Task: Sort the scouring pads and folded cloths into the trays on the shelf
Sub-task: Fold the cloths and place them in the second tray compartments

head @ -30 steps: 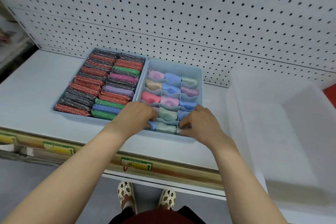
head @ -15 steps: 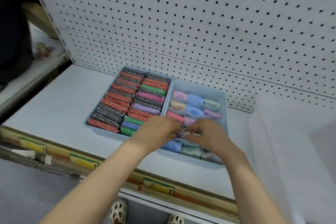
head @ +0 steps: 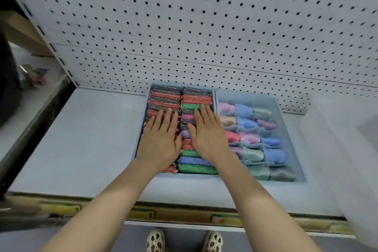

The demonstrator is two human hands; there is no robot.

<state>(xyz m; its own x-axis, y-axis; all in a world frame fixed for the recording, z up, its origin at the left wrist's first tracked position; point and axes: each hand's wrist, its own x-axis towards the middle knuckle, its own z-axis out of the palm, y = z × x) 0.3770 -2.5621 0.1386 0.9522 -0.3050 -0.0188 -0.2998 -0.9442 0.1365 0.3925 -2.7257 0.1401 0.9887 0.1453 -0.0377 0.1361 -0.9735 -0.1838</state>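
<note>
Scouring pads (head: 195, 168), glittery in red, grey, green, blue, pink and purple, stand on edge in two packed rows inside the left tray (head: 146, 99) on the white shelf (head: 81, 139). Both hands lie flat on top of them, palms down, fingers straight and slightly spread, holding nothing. The left hand (head: 161, 139) rests on the left row of red and grey pads; the right hand (head: 207, 134) rests on the right row, its fingertips (head: 203, 108) reaching a green pad near the back. The thumbs point toward each other and sit close together over the gap between the rows.

Just beside it, touching on the right, the divided tray (head: 286, 120) holds folded cloths (head: 246, 124) in pink, blue, mint, peach and lilac, one to a compartment. A translucent plastic bin (head: 343, 149) stands at the right end of the shelf. White pegboard (head: 204, 26) forms the back wall. Perforated shoes (head: 155, 240) show below the shelf edge.
</note>
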